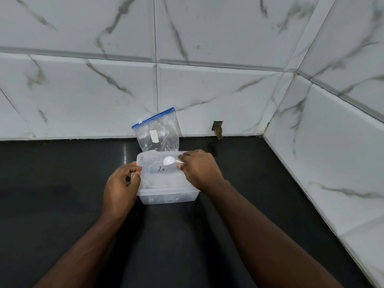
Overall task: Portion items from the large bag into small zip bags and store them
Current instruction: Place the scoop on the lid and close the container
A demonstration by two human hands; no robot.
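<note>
A clear plastic container (168,194) with its lid (160,175) on sits on the black counter (62,183). My left hand (121,186) grips the lid's left edge with curled fingers. My right hand (199,168) rests on the lid's right side and pinches the handle of a small white scoop (169,160), whose bowl lies on the lid. Behind the container a clear zip bag (158,132) with a blue seal and a white label leans upright against the tiled wall. Dark bits show faintly inside the container.
White marble-look tiled walls (228,90) meet in a corner at the right. A small broken hole (217,128) sits in the back wall just above the counter. The black counter stretches left and toward me.
</note>
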